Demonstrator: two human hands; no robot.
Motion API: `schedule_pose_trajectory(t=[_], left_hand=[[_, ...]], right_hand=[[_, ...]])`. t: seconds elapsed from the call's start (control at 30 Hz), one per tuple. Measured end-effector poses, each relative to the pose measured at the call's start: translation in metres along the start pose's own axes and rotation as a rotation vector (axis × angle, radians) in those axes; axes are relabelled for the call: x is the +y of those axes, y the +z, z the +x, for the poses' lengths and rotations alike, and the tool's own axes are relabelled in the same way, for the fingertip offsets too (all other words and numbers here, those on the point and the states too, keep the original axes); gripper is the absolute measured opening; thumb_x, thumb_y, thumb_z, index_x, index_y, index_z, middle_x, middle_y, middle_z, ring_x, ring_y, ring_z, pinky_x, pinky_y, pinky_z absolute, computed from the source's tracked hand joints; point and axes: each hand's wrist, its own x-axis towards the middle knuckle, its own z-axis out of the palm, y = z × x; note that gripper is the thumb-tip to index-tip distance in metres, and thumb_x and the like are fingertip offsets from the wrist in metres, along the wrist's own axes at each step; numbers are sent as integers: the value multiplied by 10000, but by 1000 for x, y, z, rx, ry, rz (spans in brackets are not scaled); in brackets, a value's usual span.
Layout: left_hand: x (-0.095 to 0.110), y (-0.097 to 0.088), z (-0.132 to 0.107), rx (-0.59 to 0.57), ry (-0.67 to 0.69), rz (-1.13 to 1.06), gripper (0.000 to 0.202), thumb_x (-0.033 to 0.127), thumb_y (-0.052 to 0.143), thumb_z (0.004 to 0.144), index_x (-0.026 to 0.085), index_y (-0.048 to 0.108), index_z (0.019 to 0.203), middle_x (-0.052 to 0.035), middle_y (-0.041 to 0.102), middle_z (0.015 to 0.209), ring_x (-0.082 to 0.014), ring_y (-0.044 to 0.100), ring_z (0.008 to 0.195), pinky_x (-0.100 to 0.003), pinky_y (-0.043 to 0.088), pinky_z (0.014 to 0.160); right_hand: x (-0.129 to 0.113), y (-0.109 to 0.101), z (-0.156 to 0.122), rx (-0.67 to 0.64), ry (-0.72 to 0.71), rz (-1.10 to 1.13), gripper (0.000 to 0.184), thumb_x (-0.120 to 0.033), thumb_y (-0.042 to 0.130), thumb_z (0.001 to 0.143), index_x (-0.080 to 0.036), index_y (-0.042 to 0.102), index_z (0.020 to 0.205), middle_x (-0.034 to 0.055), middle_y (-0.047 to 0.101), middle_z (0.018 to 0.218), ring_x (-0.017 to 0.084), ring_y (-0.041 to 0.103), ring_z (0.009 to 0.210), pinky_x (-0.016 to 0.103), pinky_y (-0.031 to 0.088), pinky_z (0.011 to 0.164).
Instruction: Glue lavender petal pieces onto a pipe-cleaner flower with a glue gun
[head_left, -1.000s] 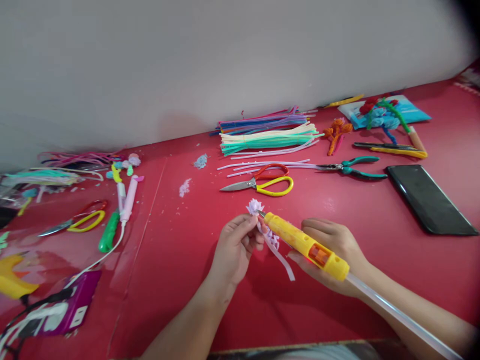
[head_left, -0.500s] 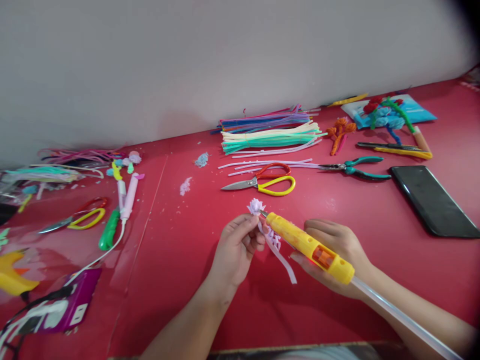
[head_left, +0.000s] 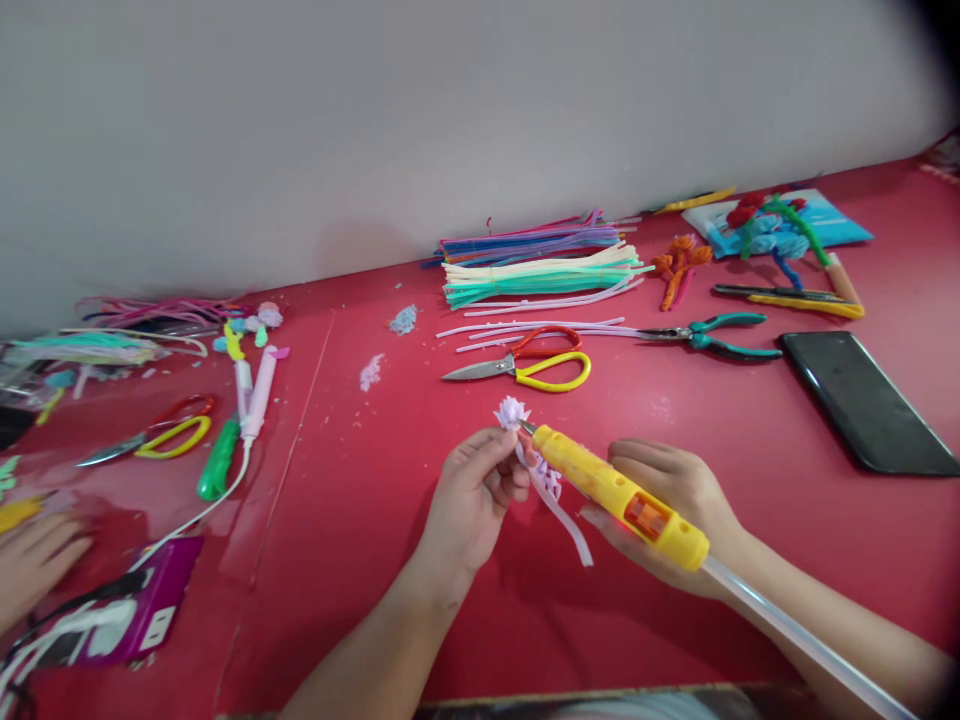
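Observation:
Between thumb and fingers, my left hand (head_left: 480, 485) pinches a small pale lilac pipe-cleaner flower (head_left: 512, 412). Below its head hangs a lilac strip (head_left: 564, 525) beside curled lilac loops (head_left: 549, 478). My right hand (head_left: 671, 490) is wrapped round a yellow hot glue gun (head_left: 600, 478), whose body hides part of the fingers. The gun's metal tip sits against or very near the flower's underside; exact contact cannot be made out. A long clear glue stick (head_left: 810, 640) sticks out of the gun's back end.
Beyond my hands lie scissors (head_left: 517, 370), pliers (head_left: 701, 335), bundled pipe cleaners (head_left: 544, 275) and a black phone (head_left: 866, 400). To the left are other scissors (head_left: 161, 435), a pink curling-iron-like tool (head_left: 259, 395) and a purple power strip (head_left: 169, 600). Another person's hand (head_left: 41, 565) rests near it.
Another person's hand has come in at the left edge, where a yellow glue gun lay; that gun is now mostly out of sight. My own hands have barely moved.

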Motion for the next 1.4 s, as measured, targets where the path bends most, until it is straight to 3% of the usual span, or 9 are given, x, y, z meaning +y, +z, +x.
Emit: schedule_pose_trajectory(t=[0.13,0.3,0.43,0.57,0.73,0.93,1.13,1.27,1.4], left_hand=[[-1,-1,0,8,-5,13,105,200,641,780,124,654,709,14,614,579,-23,512,447,-91,402,416],[-1,-5,5,58,43,16,122,220,631,791,127,657,715,14,613,619,-25,512,477,-102,402,436],[-3,-5,8,35,143,14,105,222,647,778,132,688,743,5,636,716,-20,510,524,-108,403,480],[-13,0,4,-84,147,-5,70,213,698,719,152,701,686,-45,678,907,-141,606,837,-257,471,806],[-30,5,-2,-158,121,78,93,259,707,712,173,711,677,-48,666,919,-163,578,866,-266,429,787],[-42,13,-15,-274,56,119,103,279,731,693,178,729,673,-31,626,800,-154,545,811,-269,409,790],[-39,13,-20,-325,148,218,113,283,714,712,174,731,685,-50,622,855,-193,555,883,-304,413,821],[-30,10,-18,-258,169,173,115,288,722,700,176,720,674,-61,648,894,-211,590,881,-328,426,822],[-21,11,-17,-191,172,162,120,284,735,683,174,711,645,-68,679,858,-212,608,860,-316,432,800]], right_hand=[[-2,-1,3,-3,40,51,216,-212,574,787,-196,424,633,-31,381,601,103,360,517,249,281,483],[-1,1,3,21,145,210,99,-233,595,787,-190,518,742,17,535,723,128,510,617,253,398,563],[5,6,1,150,519,458,131,-328,601,779,-208,551,795,1,541,650,145,521,565,267,427,522],[10,12,4,72,739,863,167,-335,557,780,-206,600,878,2,586,664,162,547,595,283,460,546],[7,23,13,192,612,964,315,-466,514,842,-222,618,1010,28,654,966,200,589,912,318,450,865],[-6,27,20,169,567,938,500,-577,315,896,-184,621,937,-12,542,518,156,529,499,273,451,522],[-6,25,16,259,436,799,371,-464,346,927,-187,585,988,-4,573,609,148,541,524,264,453,505],[7,10,12,538,301,592,260,-353,551,850,-250,488,1080,18,590,907,167,574,783,301,482,708],[14,-10,8,587,137,360,172,-160,612,791,-252,584,934,19,622,845,171,594,799,317,472,756]])
